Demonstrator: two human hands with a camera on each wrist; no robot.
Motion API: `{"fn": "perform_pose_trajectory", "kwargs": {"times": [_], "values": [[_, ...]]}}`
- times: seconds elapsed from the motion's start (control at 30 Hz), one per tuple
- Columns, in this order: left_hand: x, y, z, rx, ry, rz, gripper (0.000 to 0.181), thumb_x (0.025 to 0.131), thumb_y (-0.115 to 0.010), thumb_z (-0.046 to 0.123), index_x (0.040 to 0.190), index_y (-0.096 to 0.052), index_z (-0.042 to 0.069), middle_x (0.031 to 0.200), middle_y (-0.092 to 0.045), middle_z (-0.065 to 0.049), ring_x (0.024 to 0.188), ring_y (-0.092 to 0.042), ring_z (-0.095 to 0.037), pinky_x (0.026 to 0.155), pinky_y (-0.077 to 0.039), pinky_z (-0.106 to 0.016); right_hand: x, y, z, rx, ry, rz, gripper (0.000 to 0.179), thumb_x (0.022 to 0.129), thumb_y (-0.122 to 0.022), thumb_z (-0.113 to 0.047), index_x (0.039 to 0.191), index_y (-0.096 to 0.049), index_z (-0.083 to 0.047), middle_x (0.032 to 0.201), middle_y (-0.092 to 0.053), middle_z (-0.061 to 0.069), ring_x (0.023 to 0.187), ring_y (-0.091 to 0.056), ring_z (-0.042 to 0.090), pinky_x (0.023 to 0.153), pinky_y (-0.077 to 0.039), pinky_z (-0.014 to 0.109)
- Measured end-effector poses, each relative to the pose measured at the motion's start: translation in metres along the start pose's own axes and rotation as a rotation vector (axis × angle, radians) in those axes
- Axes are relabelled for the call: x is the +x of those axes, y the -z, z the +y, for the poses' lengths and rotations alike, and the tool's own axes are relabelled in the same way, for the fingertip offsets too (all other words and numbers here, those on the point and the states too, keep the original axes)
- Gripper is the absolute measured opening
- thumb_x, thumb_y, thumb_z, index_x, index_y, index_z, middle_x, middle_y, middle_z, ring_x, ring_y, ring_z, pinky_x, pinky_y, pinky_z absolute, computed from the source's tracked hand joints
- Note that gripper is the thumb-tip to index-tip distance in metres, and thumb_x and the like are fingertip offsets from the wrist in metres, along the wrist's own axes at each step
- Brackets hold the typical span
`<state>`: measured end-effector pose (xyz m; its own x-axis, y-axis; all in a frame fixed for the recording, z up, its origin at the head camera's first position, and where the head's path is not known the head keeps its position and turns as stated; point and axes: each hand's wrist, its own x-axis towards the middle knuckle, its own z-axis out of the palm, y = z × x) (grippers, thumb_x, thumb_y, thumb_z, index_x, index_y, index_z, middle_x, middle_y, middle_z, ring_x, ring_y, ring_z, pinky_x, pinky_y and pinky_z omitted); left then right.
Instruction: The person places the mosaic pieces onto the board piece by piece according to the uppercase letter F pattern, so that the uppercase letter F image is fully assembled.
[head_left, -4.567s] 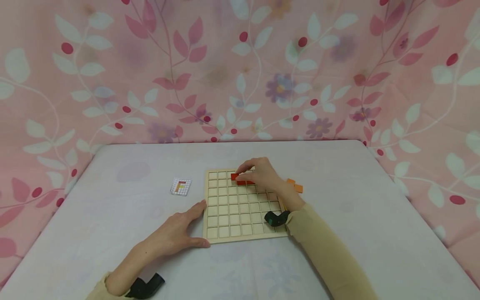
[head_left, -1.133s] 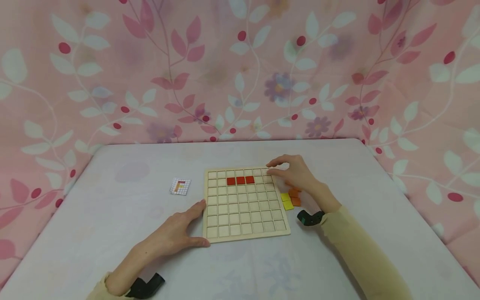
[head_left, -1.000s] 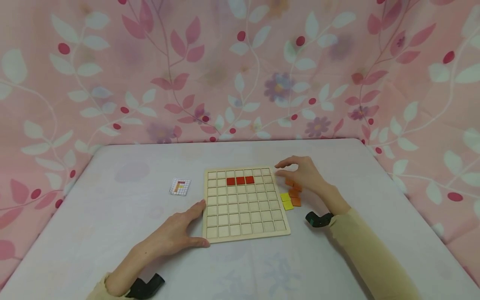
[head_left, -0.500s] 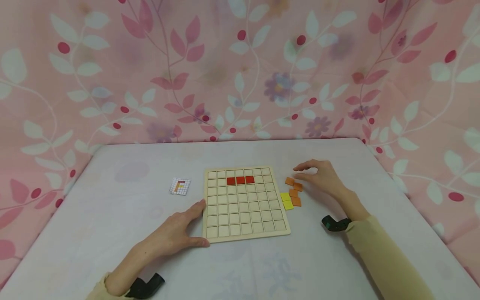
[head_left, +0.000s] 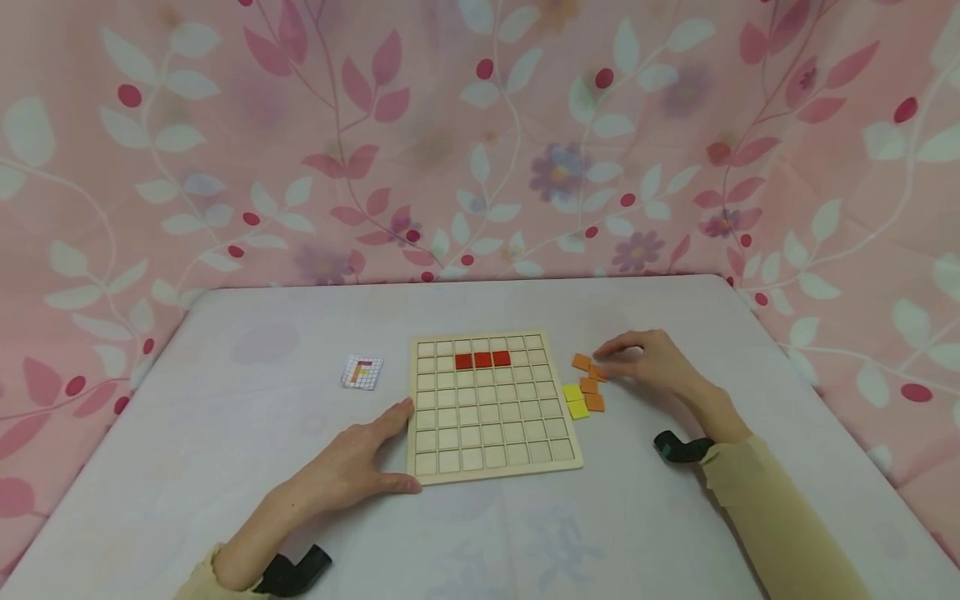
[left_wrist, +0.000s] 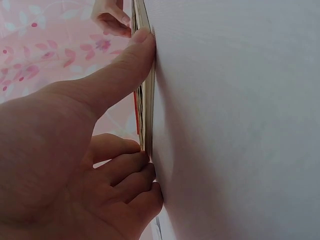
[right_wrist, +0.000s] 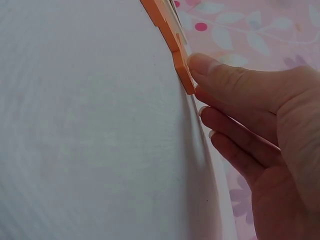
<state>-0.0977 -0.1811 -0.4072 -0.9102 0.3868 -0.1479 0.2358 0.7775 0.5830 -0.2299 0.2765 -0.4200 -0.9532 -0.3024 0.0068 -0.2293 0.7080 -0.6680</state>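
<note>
My left hand (head_left: 348, 462) rests at the near left of a wooden grid board (head_left: 465, 417), fingers spread. Its thumb touches the board's near edge and the other fingertips meet the left side, as the left wrist view shows. Three red tiles (head_left: 482, 359) sit side by side in the second row from the back. Right of the board, my right hand (head_left: 648, 362) reaches down to the orange tiles (head_left: 588, 386). In the right wrist view its thumb lies against the end orange tile (right_wrist: 182, 70), with the other fingertips just past that tile's end.
Two yellow tiles (head_left: 576, 410) lie against the board's right side, beside the orange ones. Left of the board is a small gridded pattern card (head_left: 362, 372) with a coloured figure. A white cloth covers the table (head_left: 247, 400); floral fabric (head_left: 450, 142) hangs behind it.
A red tile under my right hand earlier now completes a row of three on the board. My right hand has withdrawn rightward and lowered to the orange tiles. My left hand stays put.
</note>
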Motion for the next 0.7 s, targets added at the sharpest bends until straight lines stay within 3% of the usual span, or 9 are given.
{"fn": "perform_pose_trajectory", "kwargs": {"times": [0.23,0.7], "values": [[-0.0003,0.0004,0.0005,-0.005,0.002,0.002,0.108,0.072,-0.086,0.051,0.157,-0.031,0.012,0.162,-0.033,-0.006,0.147,-0.035,-0.030,0.116,-0.034,-0.052,-0.0006,0.0011,0.0053,0.014,0.044,-0.031,0.033,0.077,-0.087,-0.037,0.106,-0.077,-0.025,0.110,-0.074,-0.004,0.117,-0.059,0.022,0.110,-0.038,0.054],[-0.0002,-0.0005,0.0002,0.001,-0.003,0.005,0.107,0.072,-0.086,0.051,0.157,-0.033,0.011,0.162,-0.033,-0.006,0.147,-0.036,-0.031,0.115,-0.034,-0.053,-0.0007,0.0001,0.0067,0.018,0.076,0.005,0.022,0.082,-0.084,-0.028,0.102,-0.078,-0.024,0.106,-0.075,-0.005,0.111,-0.062,0.020,0.107,-0.041,0.051]]}}
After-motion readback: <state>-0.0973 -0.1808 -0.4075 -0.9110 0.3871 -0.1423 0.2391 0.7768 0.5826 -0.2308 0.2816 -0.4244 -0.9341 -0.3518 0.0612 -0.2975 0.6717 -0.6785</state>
